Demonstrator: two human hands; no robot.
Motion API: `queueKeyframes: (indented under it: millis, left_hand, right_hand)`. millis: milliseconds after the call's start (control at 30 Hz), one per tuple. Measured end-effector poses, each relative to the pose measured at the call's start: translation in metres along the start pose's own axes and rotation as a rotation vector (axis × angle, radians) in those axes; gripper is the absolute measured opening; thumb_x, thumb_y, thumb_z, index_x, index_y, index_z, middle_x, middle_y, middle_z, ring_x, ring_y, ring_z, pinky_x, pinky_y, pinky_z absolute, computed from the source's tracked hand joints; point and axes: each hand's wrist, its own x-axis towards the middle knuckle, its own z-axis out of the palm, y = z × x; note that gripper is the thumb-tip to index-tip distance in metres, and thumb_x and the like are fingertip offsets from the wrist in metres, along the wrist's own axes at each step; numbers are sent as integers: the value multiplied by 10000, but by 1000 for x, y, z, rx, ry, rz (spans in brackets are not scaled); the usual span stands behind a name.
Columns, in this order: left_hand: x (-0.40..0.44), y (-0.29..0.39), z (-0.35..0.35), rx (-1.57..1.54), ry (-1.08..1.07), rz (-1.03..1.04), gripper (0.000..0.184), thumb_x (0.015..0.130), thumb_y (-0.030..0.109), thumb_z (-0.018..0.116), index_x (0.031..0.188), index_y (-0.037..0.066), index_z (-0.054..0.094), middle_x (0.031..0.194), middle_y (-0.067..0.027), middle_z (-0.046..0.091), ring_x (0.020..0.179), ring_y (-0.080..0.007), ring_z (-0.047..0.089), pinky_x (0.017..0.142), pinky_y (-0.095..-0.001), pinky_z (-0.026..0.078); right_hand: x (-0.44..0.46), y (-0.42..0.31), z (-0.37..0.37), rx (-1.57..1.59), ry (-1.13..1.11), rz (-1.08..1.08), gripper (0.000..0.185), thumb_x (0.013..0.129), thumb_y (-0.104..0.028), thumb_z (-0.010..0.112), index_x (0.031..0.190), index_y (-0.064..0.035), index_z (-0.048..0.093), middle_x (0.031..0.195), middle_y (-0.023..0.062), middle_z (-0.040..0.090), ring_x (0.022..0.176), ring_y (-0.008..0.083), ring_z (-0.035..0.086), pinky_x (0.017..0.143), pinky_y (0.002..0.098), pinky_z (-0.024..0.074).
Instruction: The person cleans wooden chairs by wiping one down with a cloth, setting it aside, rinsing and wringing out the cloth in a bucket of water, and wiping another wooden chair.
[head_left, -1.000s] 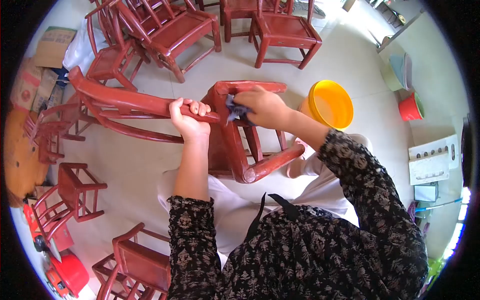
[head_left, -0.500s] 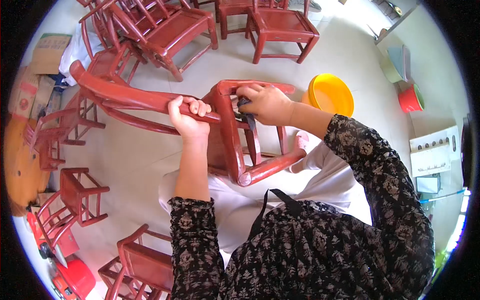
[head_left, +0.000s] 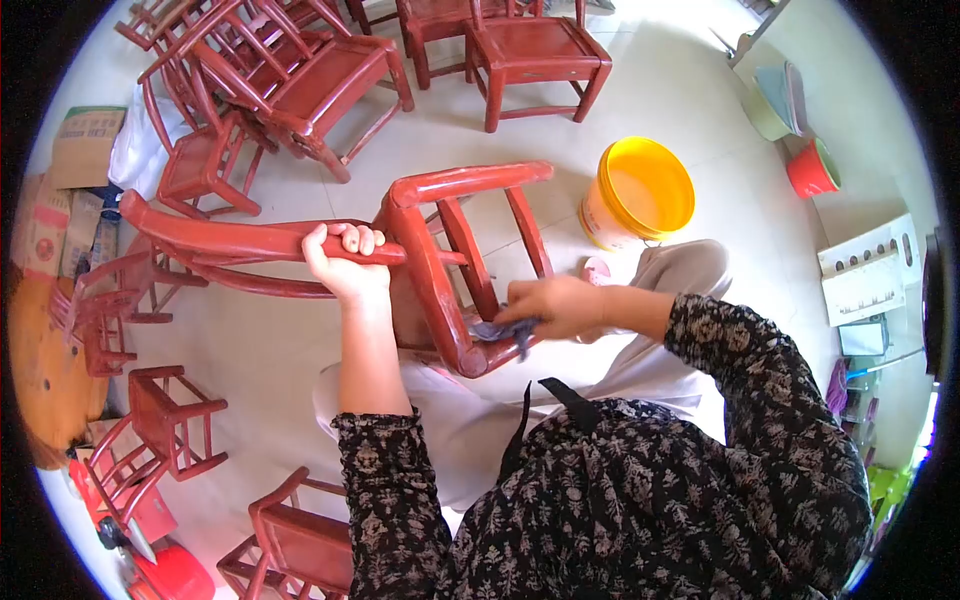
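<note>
A red-brown wooden chair (head_left: pixel 435 270) lies tipped over between my knees, its legs pointing to the right and its backrest to the left. My left hand (head_left: pixel 347 262) is wrapped round a rail of the backrest, thumb on top. My right hand (head_left: pixel 560 307) is closed on a dark grey cloth (head_left: pixel 503 330), pressed against the chair's near corner where a leg meets the seat frame. Part of the cloth hangs below the fingers.
A yellow bucket (head_left: pixel 640 195) stands on the tiled floor beyond my right knee. Several similar chairs (head_left: pixel 540 55) stand or are stacked ahead and at the left. Cardboard boxes (head_left: pixel 88 145) line the left wall; a red-green pot (head_left: pixel 813 170) is at the right.
My right hand has moved with the cloth from the chair's upper frame down towards me to the near corner. The left hand keeps its grip; the view has shifted slightly.
</note>
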Motion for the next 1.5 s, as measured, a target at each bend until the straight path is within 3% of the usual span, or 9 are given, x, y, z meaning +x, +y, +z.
queueKeyframes:
  millis: [133,233,333,733,800,900,1033,1400,1500]
  left_hand:
    - [1,-1,-3,-7,11,-9,230,683,302,529,602,117,419,489,14,358,435,-127,329,486,-285,287]
    - [2,-3,-5,-5,-12,-24,229,684,303,531,602,117,424,484,14,360,431,-128,332,486,-289,289]
    - [0,0,-1,-13,-3,-11,215,692,290,516,601,115,431,488,20,341,424,-124,331,480,-294,310]
    - [3,-2,0,17,52,-17,234,684,312,518,596,124,411,489,24,345,435,-120,332,494,-277,292]
    - [3,-1,2,18,68,-14,232,681,309,523,597,125,410,495,24,337,440,-118,330,492,-278,290]
    - [3,1,-2,31,46,1,227,677,304,525,598,124,412,496,23,338,442,-120,330,493,-276,289]
    - [5,2,-6,8,1,-5,225,668,292,525,579,122,408,494,17,329,438,-122,322,493,-280,284]
    - [1,-2,-5,-25,-54,-39,181,659,263,508,582,114,441,489,4,356,443,-130,328,523,-302,297]
    - [0,-2,-5,-6,-85,-26,183,655,263,506,580,110,439,489,1,359,448,-134,334,539,-313,305]
  right_hand:
    - [4,45,-28,-206,483,543,400,679,-141,587,1066,-95,497,971,153,535,856,356,563,724,431,471]
    - [19,53,-56,-429,591,480,340,686,-131,592,1014,-77,521,994,100,534,909,310,548,729,412,484]
    - [37,70,-57,-871,332,132,314,696,-96,564,1009,-97,573,1028,38,516,1006,247,471,774,353,471]
    - [-14,59,9,-465,370,52,262,753,-202,558,988,-96,608,991,55,512,950,295,477,751,380,465]
    - [-27,55,29,-268,110,136,210,754,-194,572,941,-113,626,967,64,522,917,294,488,752,374,453]
    - [-37,54,36,-69,303,165,170,727,-144,627,889,-96,642,964,63,530,920,272,506,801,363,436]
    - [-34,48,39,-4,559,667,437,676,-225,692,1027,-46,500,931,145,549,951,316,527,800,378,438]
    - [-6,60,23,-264,548,657,521,718,-267,657,1123,-48,413,899,181,556,759,363,588,628,416,480]
    - [18,92,11,-453,819,465,412,731,-269,635,1048,-53,483,859,168,541,721,371,577,622,422,475]
